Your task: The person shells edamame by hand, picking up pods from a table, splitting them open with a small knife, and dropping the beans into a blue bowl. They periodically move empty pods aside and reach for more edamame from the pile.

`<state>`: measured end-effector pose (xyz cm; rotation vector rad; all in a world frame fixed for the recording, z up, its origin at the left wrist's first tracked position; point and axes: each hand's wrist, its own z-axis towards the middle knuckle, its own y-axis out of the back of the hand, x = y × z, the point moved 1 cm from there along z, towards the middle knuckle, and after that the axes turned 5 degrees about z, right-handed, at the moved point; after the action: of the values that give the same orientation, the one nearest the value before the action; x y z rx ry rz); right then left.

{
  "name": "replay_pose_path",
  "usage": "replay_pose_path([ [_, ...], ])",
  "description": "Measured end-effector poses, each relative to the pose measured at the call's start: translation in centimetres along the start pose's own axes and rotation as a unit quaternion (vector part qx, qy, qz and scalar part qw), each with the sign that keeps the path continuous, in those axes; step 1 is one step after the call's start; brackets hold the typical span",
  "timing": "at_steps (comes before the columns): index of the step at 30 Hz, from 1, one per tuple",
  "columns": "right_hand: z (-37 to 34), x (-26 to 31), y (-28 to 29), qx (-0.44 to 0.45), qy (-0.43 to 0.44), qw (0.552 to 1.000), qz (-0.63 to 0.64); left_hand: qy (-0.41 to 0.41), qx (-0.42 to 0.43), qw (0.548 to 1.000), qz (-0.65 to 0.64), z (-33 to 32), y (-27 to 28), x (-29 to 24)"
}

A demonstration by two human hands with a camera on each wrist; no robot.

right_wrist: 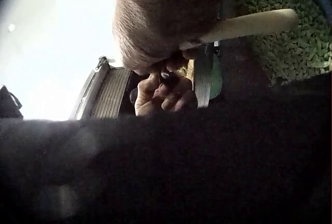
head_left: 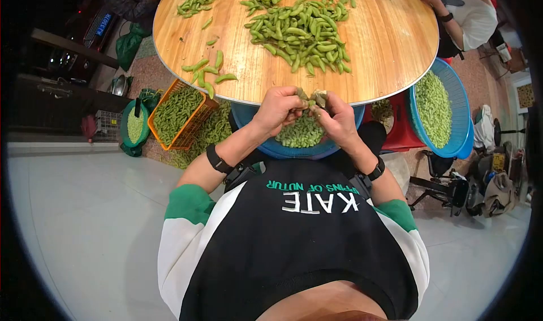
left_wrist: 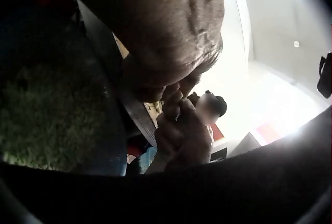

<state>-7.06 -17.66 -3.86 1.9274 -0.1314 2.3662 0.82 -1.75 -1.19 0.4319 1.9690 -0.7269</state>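
My left hand (head_left: 279,111) and right hand (head_left: 338,123) meet just past the round table's near edge. Between their fingertips they pinch a green soybean pod (head_left: 311,102), mostly covered by the fingers. Greyish-green coverings wrap some of the fingertips. Below the hands stands a blue basin (head_left: 240,113) holding shelled green beans (head_left: 300,132). In the left wrist view the left hand (left_wrist: 179,42) is dark, with the right hand's fingers close under it. The right wrist view has the right hand (right_wrist: 155,22) against the left fingertips, the pod hidden.
On the wooden table (head_left: 390,50) lie a large heap of pods (head_left: 305,33) and several loose pods (head_left: 209,71). An orange crate (head_left: 180,115) of pods stands left, a blue basket (head_left: 434,109) of shelled beans right. Two other people (head_left: 472,16) sit across the table.
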Motion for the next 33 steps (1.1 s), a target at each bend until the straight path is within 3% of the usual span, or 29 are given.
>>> replay_pose_path([
  [3,0.1,0.1,0.7,0.034,0.027,0.997,-0.063,0.021,0.012,0.999,-0.023,0.1,0.4,0.1],
  [6,0.6,0.9,0.9,0.073,-0.041,0.996,0.006,0.027,0.011,0.999,0.029,-0.1,0.5,0.1],
  [8,0.5,1.7,0.4,0.08,0.07,0.986,-0.131,0.044,0.023,0.997,0.051,-0.4,0.7,-0.6],
  [9,0.7,1.6,0.3,0.08,0.07,0.986,-0.131,0.06,0.035,0.995,0.071,-0.5,0.8,-0.8],
  [11,1.1,1.5,0.0,0.108,0.181,0.958,-0.195,0.094,0.053,0.993,0.039,-0.5,1.4,-0.8],
  [15,1.5,1.7,0.8,0.186,0.098,0.966,-0.153,0.177,0.088,0.976,-0.093,-0.7,2.3,-0.1],
  [19,1.4,1.7,0.8,0.172,0.044,0.974,-0.139,0.141,0.055,0.988,0.029,-1.0,1.0,-0.9],
  [21,1.5,1.9,0.6,0.165,0.116,0.957,-0.21,0.124,0.063,0.99,0.028,-0.9,1.0,-0.6],
  [25,1.7,2.0,0.0,0.114,0.172,0.935,-0.287,0.122,0.059,0.987,0.082,-1.0,0.9,-0.2],
  [26,1.7,2.4,-0.2,0.112,0.18,0.933,-0.29,0.007,0.021,0.967,0.254,-1.5,1.0,-0.6],
  [27,1.8,2.7,-0.3,0.108,0.189,0.931,-0.292,-0.109,-0.019,0.903,0.416,-2.2,1.0,-1.3],
  [28,1.6,2.5,0.1,0.11,0.118,0.95,-0.267,-0.167,-0.074,0.845,0.502,-3.6,0.5,-3.0],
  [29,1.3,2.5,0.5,0.108,0.12,0.95,-0.266,-0.167,-0.074,0.844,0.504,-4.2,1.2,-4.0],
  [31,0.9,2.7,1.1,0.167,0.076,0.959,-0.214,-0.215,-0.203,0.607,0.738,-5.2,2.6,-5.4],
  [32,0.6,2.6,0.8,0.164,0.103,0.966,-0.173,-0.217,-0.204,0.606,0.738,-4.7,3.2,-5.7],
  [33,0.4,2.8,0.5,0.165,0.104,0.965,-0.173,-0.282,-0.222,0.55,0.754,-3.9,3.8,-6.1],
])
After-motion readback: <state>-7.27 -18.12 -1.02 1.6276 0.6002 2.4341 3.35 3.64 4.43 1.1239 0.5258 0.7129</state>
